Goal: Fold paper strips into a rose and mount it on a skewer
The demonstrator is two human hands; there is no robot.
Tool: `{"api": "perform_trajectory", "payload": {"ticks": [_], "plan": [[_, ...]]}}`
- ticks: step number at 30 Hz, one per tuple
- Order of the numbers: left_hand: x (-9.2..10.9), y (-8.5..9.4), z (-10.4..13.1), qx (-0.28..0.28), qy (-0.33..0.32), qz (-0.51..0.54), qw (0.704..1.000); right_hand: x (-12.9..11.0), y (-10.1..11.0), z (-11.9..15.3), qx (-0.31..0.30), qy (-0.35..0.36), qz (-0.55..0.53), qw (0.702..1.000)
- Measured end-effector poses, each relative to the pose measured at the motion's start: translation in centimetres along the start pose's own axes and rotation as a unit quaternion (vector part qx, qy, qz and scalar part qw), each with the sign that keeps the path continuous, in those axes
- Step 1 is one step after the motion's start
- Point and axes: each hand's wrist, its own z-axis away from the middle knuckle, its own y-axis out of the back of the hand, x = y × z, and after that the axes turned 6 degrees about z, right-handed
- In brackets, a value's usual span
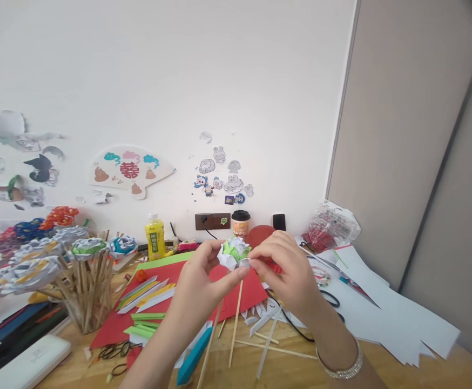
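Note:
A folded paper flower point(234, 253), white with green parts, is held up over the middle of the table. My left hand point(214, 270) grips its left side and underside, with the thumb stretched beneath it. The fingertips of my right hand point(287, 267) pinch a white petal at the flower's right edge. A thin wooden stick point(236, 324) runs down below the flower; whether it joins the flower is hard to see. Red paper point(248, 294) lies beneath my hands.
Finished paper flowers stand in a clear cup of sticks point(86, 297) at the left. Behind are a yellow bottle point(155, 236) and a lidded cup point(241, 222). White paper sheets point(365, 308) and scissors handles point(330, 299) lie right; folded strips point(149, 294) lie left of centre.

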Motion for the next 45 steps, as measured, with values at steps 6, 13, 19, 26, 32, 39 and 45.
{"api": "perform_trajectory", "payload": {"ticks": [6, 13, 19, 26, 32, 39, 45], "plan": [[-0.2, 0.1, -0.1, -0.013, -0.006, 0.012, 1.0, 0.1, 0.6, 0.0, -0.061, -0.063, -0.065, 0.994], [-0.5, -0.3, 0.0, -0.001, -0.006, 0.033, 0.999, 0.0, 0.0, -0.2, 0.025, 0.082, 0.084, 0.993], [-0.6, -0.1, -0.1, -0.017, -0.002, 0.082, 0.996, -0.2, -0.2, 0.0, 0.04, 0.077, 0.084, 0.993], [-2.3, 0.9, -0.4, -0.088, 0.028, 0.194, 0.977, 0.7, 0.1, 0.2, 0.037, 0.036, -0.018, 0.999], [-2.9, 0.9, -0.2, -0.093, 0.062, 0.24, 0.964, 0.6, -0.1, 0.1, 0.029, 0.044, 0.027, 0.998], [-2.3, 0.3, -0.1, -0.103, 0.055, 0.197, 0.973, 0.2, -0.2, 0.1, 0.05, 0.074, 0.082, 0.993], [-2.7, 0.2, -0.1, -0.093, 0.052, 0.305, 0.946, 0.5, -0.4, 0.2, 0.071, 0.057, 0.043, 0.995]]}}
